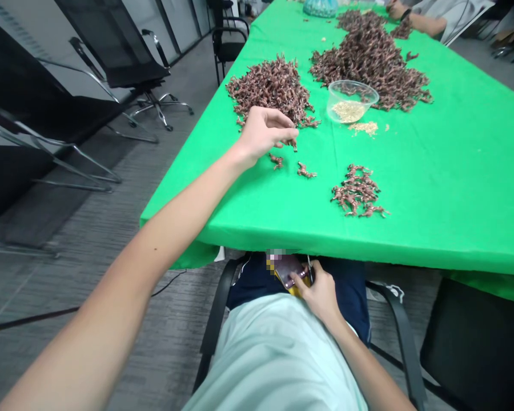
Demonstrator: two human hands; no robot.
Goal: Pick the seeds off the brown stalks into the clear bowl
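Observation:
My left hand [268,132] reaches over the near edge of a pile of small brown animal figurines [269,85]. Its fingers are pinched, and one brown figurine [294,145] hangs below the fingertips. Two loose figurines lie just under that hand, one of them a horse-like figurine [305,170]. Down in my lap, my right hand [321,292] is closed round the side of a phone [288,269] with a yellow edge. A thin dark and silver tool [310,270] shows by the same fingers; its kind is unclear.
A small group of figurines [355,191] lies at the near middle of the green tablecloth [445,188]. Behind it stands a clear plastic bowl [352,101] of pale grains, some spilled. Farther back are a larger figurine pile [368,63] and another person's hand [396,10]. Office chairs [124,51] stand left.

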